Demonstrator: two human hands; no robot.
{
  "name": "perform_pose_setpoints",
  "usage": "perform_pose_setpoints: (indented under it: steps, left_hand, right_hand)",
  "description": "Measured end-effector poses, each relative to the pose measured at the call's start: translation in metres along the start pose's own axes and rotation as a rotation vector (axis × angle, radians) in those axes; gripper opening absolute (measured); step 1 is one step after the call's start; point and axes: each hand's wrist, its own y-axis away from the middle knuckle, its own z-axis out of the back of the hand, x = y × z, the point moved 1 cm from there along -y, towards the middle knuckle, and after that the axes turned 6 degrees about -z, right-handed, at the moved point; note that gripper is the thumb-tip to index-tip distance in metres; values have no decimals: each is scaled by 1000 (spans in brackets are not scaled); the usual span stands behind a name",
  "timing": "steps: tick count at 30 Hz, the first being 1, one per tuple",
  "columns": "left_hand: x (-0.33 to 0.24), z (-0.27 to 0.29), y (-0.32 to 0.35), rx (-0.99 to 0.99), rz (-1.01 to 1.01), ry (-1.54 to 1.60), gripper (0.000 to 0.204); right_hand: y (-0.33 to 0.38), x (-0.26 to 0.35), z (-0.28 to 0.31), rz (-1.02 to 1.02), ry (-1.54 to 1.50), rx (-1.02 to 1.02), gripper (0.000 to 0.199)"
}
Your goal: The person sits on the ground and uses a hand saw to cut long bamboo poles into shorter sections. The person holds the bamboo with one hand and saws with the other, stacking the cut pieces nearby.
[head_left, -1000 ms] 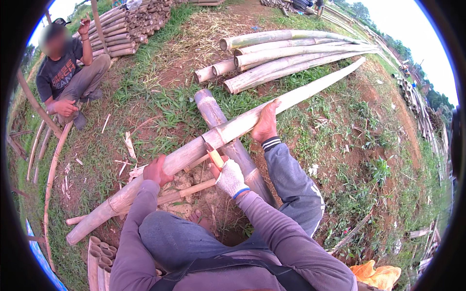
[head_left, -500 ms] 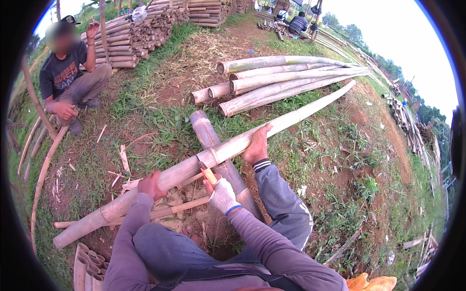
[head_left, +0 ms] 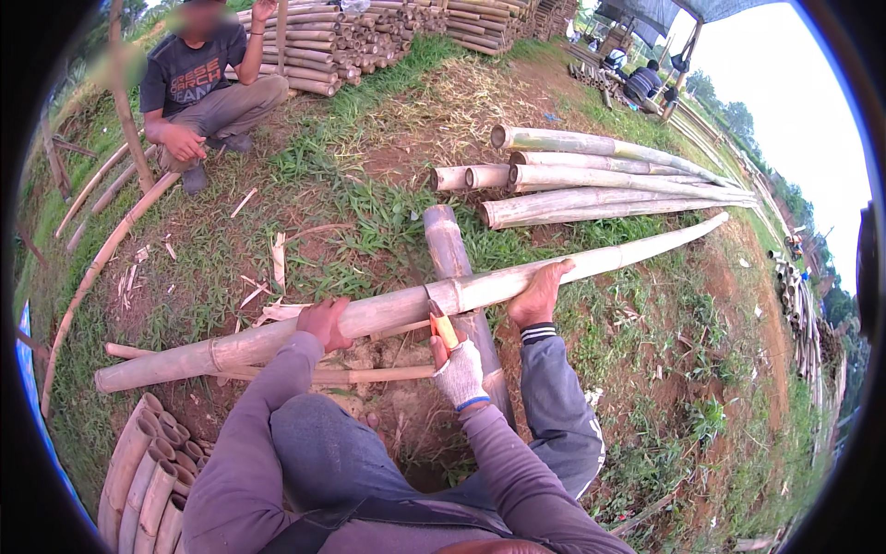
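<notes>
Ground [head_left: 646, 406]: outdoors in the head view, pretty patchy, grassy and reddish, stacked bamboo [head_left: 369, 42] up back
Pole [head_left: 388, 312]: long, pale, smooth and ringed, sitting across a darker log [head_left: 447, 242]
Left hand [head_left: 324, 323]: bare, grip curled over the pole
Right hand [head_left: 457, 367]: white-gloved, grip wrapped snug round an orange-handled knife [head_left: 445, 329], blade up at the pole

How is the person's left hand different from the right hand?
The left hand looks bare, but the right hand wears a whitish glove with a blue edge.
The left hand holds the long bamboo pole, while the right hand holds a tool with an orange handle.
Both hands come out of purple sleeves.
</notes>
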Motion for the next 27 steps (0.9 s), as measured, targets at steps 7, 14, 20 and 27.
perform_pose_setpoints:
  steps: [7, 14, 20, 27]
  left_hand:
    - [-1, -1, -2, 29, 29, -24, 104]
    - [-10, 5, -2, 52, 31, -31, 105]
    - [-8, 6, -3, 38, 27, -10, 104]
    - [-3, 3, -4, 15, 17, 12, 106]
  right_hand:
    - [0, 11, 8, -24, 92, 14, 34]
    - [1, 6, 7, -4, 33, -11, 33]
    - [0, 2, 3, 15, 64, -21, 34]
    - [-1, 1, 3, 19, 67, 3, 35]
